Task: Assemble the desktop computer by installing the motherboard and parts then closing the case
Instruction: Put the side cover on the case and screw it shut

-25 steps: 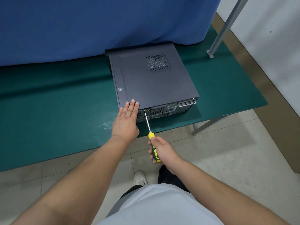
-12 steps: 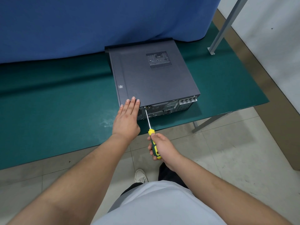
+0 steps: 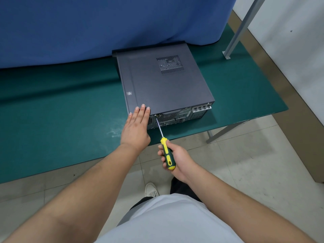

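Observation:
A dark grey desktop computer case (image 3: pixel 163 85) lies flat on the green table mat (image 3: pixel 61 123), its side panel on top and its rear ports facing me. My left hand (image 3: pixel 135 128) presses with straight fingers on the near left corner of the panel. My right hand (image 3: pixel 177 158) grips the yellow and green handle of a screwdriver (image 3: pixel 167 153). The metal shaft runs up to the top edge of the rear face, where its tip meets a screw (image 3: pixel 155 115) just right of my left fingertips.
A blue curtain (image 3: pixel 105 23) hangs right behind the case. A grey metal post (image 3: pixel 242 27) stands at the mat's far right corner. The table's front edge runs just below my left wrist, with tiled floor (image 3: pixel 245 163) and my white shoe (image 3: pixel 151 189) beneath.
My right hand has turned on the screwdriver handle, which now shows more of its yellow side. The left hand and the case stay where they were.

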### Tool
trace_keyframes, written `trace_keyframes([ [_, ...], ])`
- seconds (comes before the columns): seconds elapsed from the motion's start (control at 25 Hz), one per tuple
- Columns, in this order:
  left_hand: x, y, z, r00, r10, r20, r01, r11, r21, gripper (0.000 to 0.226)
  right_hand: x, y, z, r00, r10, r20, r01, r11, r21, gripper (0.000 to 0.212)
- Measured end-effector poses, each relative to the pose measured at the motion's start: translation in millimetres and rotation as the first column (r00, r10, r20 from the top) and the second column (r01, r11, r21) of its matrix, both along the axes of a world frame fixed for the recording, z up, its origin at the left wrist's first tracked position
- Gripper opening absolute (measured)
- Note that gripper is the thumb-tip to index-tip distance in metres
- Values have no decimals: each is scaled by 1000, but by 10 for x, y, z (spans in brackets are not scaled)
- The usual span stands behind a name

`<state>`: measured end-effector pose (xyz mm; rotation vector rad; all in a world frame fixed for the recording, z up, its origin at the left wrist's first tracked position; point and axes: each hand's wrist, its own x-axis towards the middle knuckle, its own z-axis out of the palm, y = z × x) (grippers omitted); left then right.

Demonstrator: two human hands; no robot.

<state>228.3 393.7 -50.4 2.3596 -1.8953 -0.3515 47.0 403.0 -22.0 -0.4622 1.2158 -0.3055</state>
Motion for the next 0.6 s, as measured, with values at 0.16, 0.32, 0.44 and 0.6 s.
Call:
trace_keyframes([
  [0.16,-2,-7,16,1000,0,-5,0,1000,8,99,80,18,-3,997,-71,-20,70,996,-56,26],
  [0.32,-1,-4,27,1000,-3,-11,3,1000,8,98,62,28,13,999,-37,10,37,999,21,39],
  [0.44,-2,-4,32,1000,-6,-10,7,1000,22,99,126,15,37,999,-41,-26,40,999,-28,41],
  [0.6,14,-3,38,1000,-21,-5,21,999,38,99,177,13,35,996,-72,-53,66,993,-101,32],
])
